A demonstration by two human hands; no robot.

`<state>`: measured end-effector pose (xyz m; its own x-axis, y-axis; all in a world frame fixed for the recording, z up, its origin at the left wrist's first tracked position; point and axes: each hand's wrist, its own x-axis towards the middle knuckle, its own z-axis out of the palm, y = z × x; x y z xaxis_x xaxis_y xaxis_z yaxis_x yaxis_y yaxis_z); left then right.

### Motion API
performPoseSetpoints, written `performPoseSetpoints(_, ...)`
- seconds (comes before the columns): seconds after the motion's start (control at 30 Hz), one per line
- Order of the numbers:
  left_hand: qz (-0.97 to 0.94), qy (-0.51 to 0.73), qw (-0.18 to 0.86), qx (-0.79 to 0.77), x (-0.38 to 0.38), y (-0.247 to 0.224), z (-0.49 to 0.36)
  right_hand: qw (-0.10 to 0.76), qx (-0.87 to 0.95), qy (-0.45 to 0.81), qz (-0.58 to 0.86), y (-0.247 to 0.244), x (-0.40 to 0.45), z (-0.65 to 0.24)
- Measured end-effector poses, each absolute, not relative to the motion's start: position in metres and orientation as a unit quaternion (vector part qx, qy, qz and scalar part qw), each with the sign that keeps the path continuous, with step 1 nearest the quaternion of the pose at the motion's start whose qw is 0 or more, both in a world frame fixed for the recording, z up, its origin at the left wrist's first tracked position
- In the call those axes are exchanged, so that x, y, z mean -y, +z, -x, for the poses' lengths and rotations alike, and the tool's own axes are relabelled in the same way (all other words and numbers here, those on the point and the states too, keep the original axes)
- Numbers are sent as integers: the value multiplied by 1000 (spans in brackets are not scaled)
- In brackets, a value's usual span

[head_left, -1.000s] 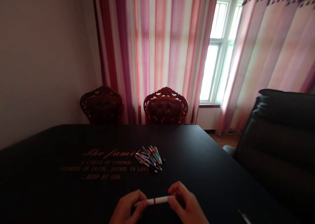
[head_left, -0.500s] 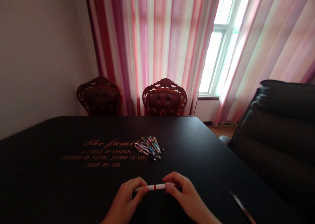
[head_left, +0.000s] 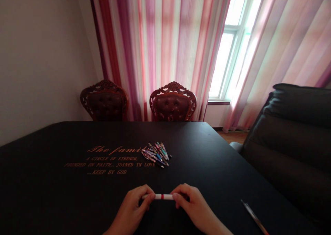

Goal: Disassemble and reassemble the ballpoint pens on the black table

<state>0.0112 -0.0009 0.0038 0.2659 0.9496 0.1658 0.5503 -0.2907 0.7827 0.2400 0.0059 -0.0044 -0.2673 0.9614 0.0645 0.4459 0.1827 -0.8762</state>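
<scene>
While daylight filters through striped pink-and-red curtains (head_left: 155, 49), a person seated at a black bench (head_left: 129, 122) holds a white pen barrel (head_left: 162, 196) with a red band level between both hands. At far left, a carved wooden chair (head_left: 104, 102) with buttoned upholstery stands beyond the bench, and gold lettering (head_left: 110, 161) printed on the bench top runs toward a loose pile of patterned pens (head_left: 155, 154). Nearest the camera, the left hand (head_left: 130, 207) has its fingers (head_left: 147, 198) clenched around the left part of the barrel, whose tip sticks out past them. The barrel's long axis runs side to side, roughly parallel to the bench's near side, with the red band between the hands and neither hand clearly nearer to it. In the dim light, it appears to sit just above the bench top, though contact is hard to rule out. The right hand (head_left: 192, 205) grasps the barrel's other end, which is hidden by its fingers (head_left: 178, 200). Further right stand a matching carved chair (head_left: 173, 102) and a bright window (head_left: 222, 52). A slim metal pen (head_left: 254, 217) lies on the bench beyond the right hand, beside a dark leather armchair (head_left: 289, 142).
</scene>
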Motion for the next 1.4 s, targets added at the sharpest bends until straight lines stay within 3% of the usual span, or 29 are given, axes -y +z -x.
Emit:
performPoseSetpoints(0.33, -749, 289, 255, -539, -8, 2, 0, 368, 683, 370, 510, 4, -12, -250)
performPoseSetpoints(0.57, -747, 291, 238, -548, -13, 6, 10, 354, 689, 345, 530, 2, -24, -267)
performPoseSetpoints(0.87, -825, 267, 138, -478, -3, 21, 7, 331, 697, 326, 545, -3, -30, -274)
performPoseSetpoints(1.4, -785, 278, 185, -522, -16, 17, 19, 307, 714, 319, 542, 4, -23, -269)
